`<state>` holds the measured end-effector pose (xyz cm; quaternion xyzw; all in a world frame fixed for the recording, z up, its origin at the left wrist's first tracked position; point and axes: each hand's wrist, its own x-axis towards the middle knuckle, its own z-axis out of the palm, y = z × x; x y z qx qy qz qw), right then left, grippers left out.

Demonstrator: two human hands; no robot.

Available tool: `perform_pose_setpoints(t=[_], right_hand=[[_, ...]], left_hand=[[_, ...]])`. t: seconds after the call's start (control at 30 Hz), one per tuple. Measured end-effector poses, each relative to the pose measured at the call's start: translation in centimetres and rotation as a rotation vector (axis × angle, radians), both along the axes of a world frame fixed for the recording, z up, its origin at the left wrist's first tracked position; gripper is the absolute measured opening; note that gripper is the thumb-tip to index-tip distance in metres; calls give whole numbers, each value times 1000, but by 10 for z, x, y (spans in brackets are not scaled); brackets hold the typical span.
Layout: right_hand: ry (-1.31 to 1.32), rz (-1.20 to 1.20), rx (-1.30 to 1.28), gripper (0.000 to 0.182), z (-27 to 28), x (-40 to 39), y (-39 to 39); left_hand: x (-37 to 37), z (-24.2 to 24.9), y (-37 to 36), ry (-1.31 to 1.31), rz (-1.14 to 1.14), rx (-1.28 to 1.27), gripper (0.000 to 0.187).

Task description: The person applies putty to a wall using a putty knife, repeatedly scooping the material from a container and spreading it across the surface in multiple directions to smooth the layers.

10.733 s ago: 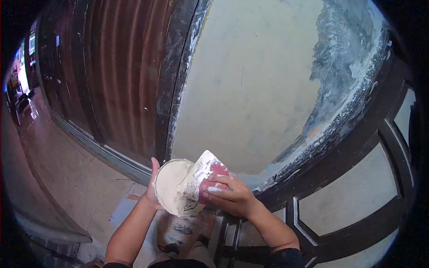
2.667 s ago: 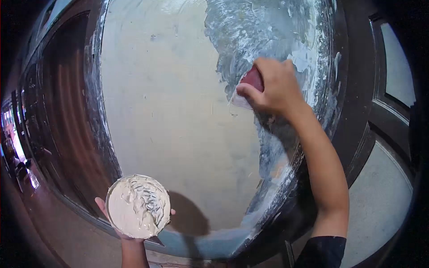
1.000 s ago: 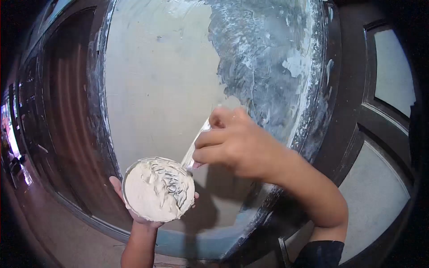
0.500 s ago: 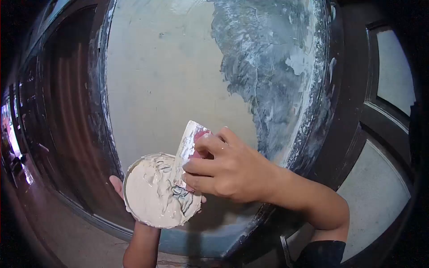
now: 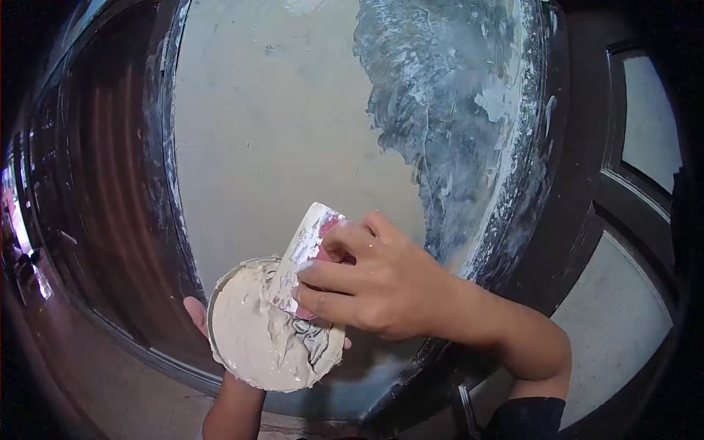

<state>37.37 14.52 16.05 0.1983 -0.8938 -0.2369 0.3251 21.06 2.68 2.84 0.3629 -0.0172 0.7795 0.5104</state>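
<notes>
My right hand is closed round a flat scraper with a reddish part and smears of pale paste. The scraper's lower end touches the paste at the right of a round container. From below, my left hand supports that container; its fingertips show at the left and right edges, and the palm is hidden. Thick cream paste fills the container, ridged and streaked with grey on the right side. Behind both hands stands a panel coated in smooth cream.
A rough blue-grey patch covers the panel's upper right. Dark wooden framing with pale inset panes stands at the right. On the left is a dark slatted panel, with floor below it.
The container and my left hand have moved slightly down and right. The scraper has tilted a little and shifted left relative to the container, with my right hand still round it.
</notes>
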Motion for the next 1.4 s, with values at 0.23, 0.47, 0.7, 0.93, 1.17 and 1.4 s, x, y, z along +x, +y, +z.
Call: perform_pose_setpoints(t=[0.23,0.47,0.7,0.93,1.17,1.4], right_hand=[[76,-24,-20,25,0,3,1],[208,-180,-8,23,23,9,0],[474,-301,-260,25,101,23,60],[524,-593,-456,59,139,35,158],[517,-616,-311,65,126,36,172],[551,-652,-244,62,138,31,170]], left_hand=[[0,-6,2,42,23,12,129],[-3,-11,1,57,-168,23,125],[-11,-23,1,-54,-182,45,124],[-7,-15,5,-34,-118,42,125],[-5,-15,4,33,-182,150,123],[-1,-17,0,28,-78,75,121]])
